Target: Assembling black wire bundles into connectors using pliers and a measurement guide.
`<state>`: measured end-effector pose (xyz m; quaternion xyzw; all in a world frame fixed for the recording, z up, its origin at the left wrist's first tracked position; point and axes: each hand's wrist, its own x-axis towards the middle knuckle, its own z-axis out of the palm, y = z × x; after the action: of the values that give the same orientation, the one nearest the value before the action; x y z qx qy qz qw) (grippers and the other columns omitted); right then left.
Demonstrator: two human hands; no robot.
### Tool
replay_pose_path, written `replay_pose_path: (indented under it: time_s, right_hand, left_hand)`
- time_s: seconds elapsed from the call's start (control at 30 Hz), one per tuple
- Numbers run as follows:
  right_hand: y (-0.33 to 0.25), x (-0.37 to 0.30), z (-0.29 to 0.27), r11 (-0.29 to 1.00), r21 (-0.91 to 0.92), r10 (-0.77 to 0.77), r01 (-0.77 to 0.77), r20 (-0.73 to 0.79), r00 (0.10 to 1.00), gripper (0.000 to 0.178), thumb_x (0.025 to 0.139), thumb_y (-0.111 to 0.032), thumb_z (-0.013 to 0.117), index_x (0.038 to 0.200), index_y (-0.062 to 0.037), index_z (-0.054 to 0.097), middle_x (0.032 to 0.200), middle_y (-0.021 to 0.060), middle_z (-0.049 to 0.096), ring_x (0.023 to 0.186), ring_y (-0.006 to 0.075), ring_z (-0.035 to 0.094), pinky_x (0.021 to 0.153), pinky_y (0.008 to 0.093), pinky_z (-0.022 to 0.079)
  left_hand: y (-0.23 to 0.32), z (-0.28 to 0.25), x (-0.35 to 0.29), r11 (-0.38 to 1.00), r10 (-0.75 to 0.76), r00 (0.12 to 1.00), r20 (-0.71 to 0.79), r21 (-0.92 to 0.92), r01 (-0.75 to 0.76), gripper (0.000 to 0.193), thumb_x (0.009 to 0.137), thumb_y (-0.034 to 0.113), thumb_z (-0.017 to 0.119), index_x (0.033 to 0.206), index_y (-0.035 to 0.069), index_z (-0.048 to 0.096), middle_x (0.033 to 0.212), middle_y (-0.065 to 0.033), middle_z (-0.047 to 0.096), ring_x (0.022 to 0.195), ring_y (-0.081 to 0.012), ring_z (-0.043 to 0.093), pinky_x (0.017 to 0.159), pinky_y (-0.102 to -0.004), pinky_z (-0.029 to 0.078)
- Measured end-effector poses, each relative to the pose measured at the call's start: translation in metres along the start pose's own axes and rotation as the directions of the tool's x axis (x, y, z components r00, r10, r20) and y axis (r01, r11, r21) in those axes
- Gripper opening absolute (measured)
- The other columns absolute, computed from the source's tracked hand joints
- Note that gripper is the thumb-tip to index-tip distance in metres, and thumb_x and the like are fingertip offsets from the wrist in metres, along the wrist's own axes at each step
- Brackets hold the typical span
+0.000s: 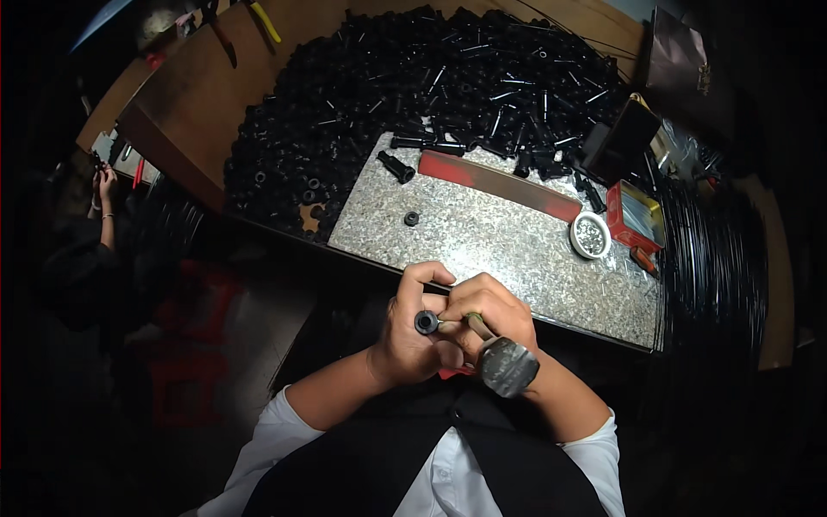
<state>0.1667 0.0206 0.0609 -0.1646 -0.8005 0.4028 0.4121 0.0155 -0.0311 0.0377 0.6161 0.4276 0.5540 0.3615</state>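
My left hand (407,332) is closed around a black tubular part (426,322), whose round end with a hole faces up. Close against it, my right hand (495,314) is closed on a hammer (508,367); the dark, worn metal head sticks out below the fingers, toward my body. The right fingertips meet the tube's side, and whether they also pinch something small there is hidden. Both hands are just off the near edge of a speckled stone slab (482,224). A small black ring (412,219) and a black tubular piece (395,167) lie on the slab.
A large heap of black tubular parts (413,77) fills the back. A reddish-brown bar (500,185) crosses the slab. At right are a white bowl of small shiny pieces (590,236), a red box (633,215) and thin black rods (715,267). Another person's hand (107,183) shows far left.
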Motion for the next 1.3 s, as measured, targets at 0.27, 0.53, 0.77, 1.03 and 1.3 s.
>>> replay_pose_path:
  time_s: [0.27,0.53,0.77,1.03,1.3]
  right_hand:
    - [-0.017,0.015,-0.008,0.922,0.021,0.379,-0.387,0.165,0.911,0.026,0.076,-0.007,0.074,0.09,-0.0003,0.053,0.083,0.0127,0.056,0.074,0.0251,0.058,0.064,0.0314,0.047]
    - [-0.021,-0.025,-0.044,0.881,-0.42,0.328,-0.219,0.208,0.922,0.062,0.067,-0.003,0.074,0.124,-0.0016,0.049,0.078,0.0124,0.055,0.063,0.0236,0.056,0.058,0.0337,0.046]
    - [-0.038,-0.032,-0.038,0.656,-0.753,0.19,0.042,0.218,0.957,0.07,0.066,0.0,0.07,0.133,-0.0055,0.051,0.066,0.0079,0.043,0.05,0.0216,0.048,0.045,0.0353,0.04]
    - [-0.032,-0.036,-0.041,0.466,-0.872,0.039,0.152,0.192,0.981,0.067,0.068,-0.004,0.071,0.132,-0.0087,0.052,0.072,0.0082,0.045,0.061,0.0223,0.047,0.051,0.0347,0.037]
    - [-0.035,-0.036,-0.05,0.381,-0.903,0.021,0.198,0.223,0.975,0.063,0.071,-0.004,0.068,0.132,-0.0097,0.052,0.073,0.0086,0.045,0.063,0.0227,0.047,0.054,0.0342,0.036]
  left_hand:
    - [-0.009,-0.013,0.001,0.973,0.0,0.999,0.039,-0.229,0.009,0.093,0.058,0.042,0.088,0.12,0.002,0.031,0.058,0.005,0.045,0.055,-0.0006,0.041,0.053,-0.0165,0.03]
    - [-0.009,-0.034,0.001,0.916,-0.142,0.987,-0.074,-0.388,0.103,0.089,0.058,0.037,0.09,0.119,0.003,0.035,0.056,0.0077,0.04,0.053,0.0011,0.036,0.053,-0.0141,0.027]
    - [0.001,-0.024,0.005,0.96,-0.176,0.984,0.016,-0.218,0.176,0.094,0.045,0.047,0.088,0.112,0.004,0.039,0.058,0.008,0.042,0.055,0.0019,0.038,0.051,-0.0148,0.025]
    - [0.0,-0.024,0.007,0.973,-0.111,0.99,0.088,-0.195,0.126,0.078,0.058,0.028,0.091,0.111,0.004,0.038,0.062,0.0001,0.061,0.059,-0.0021,0.05,0.055,-0.0174,0.038]
    - [0.0,-0.014,0.005,0.983,-0.115,0.992,0.06,-0.14,0.123,0.077,0.058,0.03,0.09,0.11,0.003,0.039,0.06,-0.0001,0.059,0.058,-0.0033,0.051,0.057,-0.0188,0.039]
